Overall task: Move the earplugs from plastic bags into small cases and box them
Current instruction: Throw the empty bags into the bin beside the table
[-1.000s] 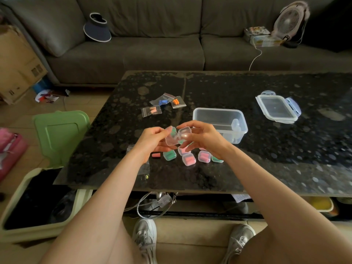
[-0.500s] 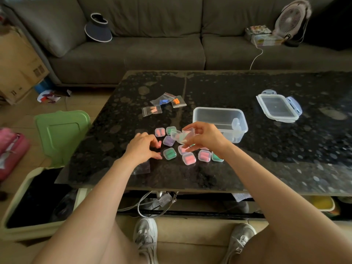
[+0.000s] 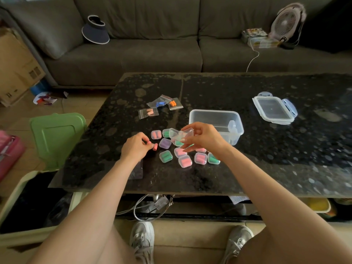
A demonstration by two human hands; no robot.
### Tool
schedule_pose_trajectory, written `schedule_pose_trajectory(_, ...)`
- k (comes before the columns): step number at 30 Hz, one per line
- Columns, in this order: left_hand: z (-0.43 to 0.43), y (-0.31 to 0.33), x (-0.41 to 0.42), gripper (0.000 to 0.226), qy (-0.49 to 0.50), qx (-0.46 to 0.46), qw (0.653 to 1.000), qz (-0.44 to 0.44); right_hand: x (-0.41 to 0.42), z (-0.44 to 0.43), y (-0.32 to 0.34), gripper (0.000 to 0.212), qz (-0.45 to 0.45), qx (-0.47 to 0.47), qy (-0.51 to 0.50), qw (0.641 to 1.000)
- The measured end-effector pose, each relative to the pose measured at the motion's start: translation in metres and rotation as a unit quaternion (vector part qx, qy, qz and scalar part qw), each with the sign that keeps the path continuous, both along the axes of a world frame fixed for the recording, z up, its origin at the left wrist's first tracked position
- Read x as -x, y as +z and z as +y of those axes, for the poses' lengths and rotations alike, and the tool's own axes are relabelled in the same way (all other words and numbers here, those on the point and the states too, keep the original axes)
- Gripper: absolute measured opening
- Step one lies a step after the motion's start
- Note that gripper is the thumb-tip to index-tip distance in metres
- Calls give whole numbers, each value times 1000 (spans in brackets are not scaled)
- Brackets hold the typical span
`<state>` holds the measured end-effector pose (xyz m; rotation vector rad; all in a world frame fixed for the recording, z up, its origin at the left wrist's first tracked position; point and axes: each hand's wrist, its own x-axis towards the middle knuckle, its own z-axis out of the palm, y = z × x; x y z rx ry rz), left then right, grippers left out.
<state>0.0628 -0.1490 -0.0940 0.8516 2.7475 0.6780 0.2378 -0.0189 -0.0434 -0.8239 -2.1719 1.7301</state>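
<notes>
My right hand [image 3: 204,139] holds an open, empty clear small case [image 3: 180,134] above a cluster of several filled small cases [image 3: 182,156] on the black table [image 3: 266,159]. My left hand [image 3: 136,146] is down on the table, its fingertips pinching pink earplugs [image 3: 154,146] just left of the purple case [image 3: 165,143]. An empty plastic bag [image 3: 136,171] lies under my left wrist. Three bags of earplugs [image 3: 162,106] in pink, blue and orange lie farther back. The clear box [image 3: 217,123] stands behind my right hand.
The box's lid [image 3: 274,109] lies at the right of the table. A green-lidded bin [image 3: 55,138] stands open at the table's left edge. A grey sofa [image 3: 152,44] with a visor and a fan runs behind. My shoes are under the front edge.
My left hand let go of the open case, dropped to the table and closed its fingertips on the pink earplugs. My right hand kept the case, hovering over the cluster.
</notes>
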Motion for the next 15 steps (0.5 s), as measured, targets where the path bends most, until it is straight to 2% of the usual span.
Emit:
schedule_pose_trajectory(6,9,-3,-6,17,-28,31,998,-36,3,0,-1,37,-13,-19,-2,1000)
schedule_pose_trajectory(10,9,6,-7,19,-15,41,999,0,5,-2,-2,39,-34,-66,-14,997)
schedule_pose_trajectory(12,7,21,-8,22,-13,-11,999,37,6,-3,-3,37,-53,-120,-24,991)
schedule_pose_trajectory(15,4,42,-23,18,-109,-111,981,119,7,-6,-6,38,-71,-198,-18,978)
